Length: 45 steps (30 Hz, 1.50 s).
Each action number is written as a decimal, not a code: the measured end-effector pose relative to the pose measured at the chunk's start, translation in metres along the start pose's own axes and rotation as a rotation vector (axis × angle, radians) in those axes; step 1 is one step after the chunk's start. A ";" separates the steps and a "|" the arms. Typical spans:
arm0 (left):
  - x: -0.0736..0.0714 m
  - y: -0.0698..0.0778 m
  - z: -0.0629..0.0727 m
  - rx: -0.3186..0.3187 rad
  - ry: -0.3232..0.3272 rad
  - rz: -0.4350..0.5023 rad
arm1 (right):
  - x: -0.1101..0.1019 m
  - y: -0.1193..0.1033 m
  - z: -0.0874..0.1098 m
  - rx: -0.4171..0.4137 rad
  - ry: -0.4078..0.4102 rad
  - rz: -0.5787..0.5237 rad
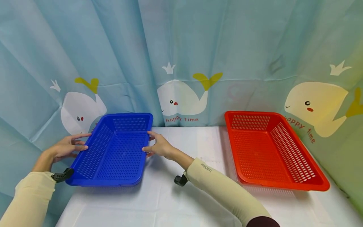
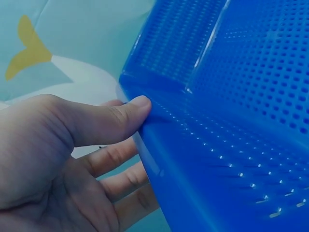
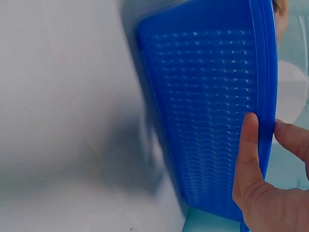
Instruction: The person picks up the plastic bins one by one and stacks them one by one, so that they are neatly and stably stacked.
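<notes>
Between two hands, a blue perforated basket (image 1: 120,154) sits at the left of the tabletop (image 1: 119,208), long axis running away from the person; left hand (image 1: 63,147) and right hand (image 1: 161,145) pinch opposite long rims.

Is a rectangular blue basket (image 1: 122,151), walls and floor perforated; faces upward at the white table (image 1: 170,201)'s left.
</notes>
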State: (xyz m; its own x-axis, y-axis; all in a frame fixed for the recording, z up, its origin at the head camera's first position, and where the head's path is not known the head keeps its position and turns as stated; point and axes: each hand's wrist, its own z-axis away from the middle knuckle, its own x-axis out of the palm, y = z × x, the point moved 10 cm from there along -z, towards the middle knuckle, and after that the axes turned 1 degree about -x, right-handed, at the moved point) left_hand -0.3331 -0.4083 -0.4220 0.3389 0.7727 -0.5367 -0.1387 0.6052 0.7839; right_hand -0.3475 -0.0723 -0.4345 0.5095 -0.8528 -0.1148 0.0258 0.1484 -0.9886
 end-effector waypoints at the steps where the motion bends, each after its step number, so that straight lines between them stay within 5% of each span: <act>1: 0.000 0.000 0.000 -0.003 0.003 0.001 | 0.000 0.000 0.000 -0.001 0.000 0.001; 17: 0.011 0.016 0.000 -0.014 -0.038 -0.020 | -0.013 -0.005 0.015 0.036 -0.053 0.044; 30: 0.049 0.050 -0.005 0.034 -0.095 0.032 | -0.046 -0.003 0.042 0.112 -0.100 0.076; 45: 0.101 0.083 -0.033 0.084 -0.105 0.122 | -0.107 -0.001 0.081 0.155 -0.089 0.106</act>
State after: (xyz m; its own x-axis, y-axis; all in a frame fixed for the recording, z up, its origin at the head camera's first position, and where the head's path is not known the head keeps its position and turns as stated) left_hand -0.3407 -0.2742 -0.4214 0.4204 0.8125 -0.4040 -0.1083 0.4869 0.8667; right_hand -0.3323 0.0598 -0.4137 0.5903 -0.7815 -0.2018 0.0960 0.3162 -0.9438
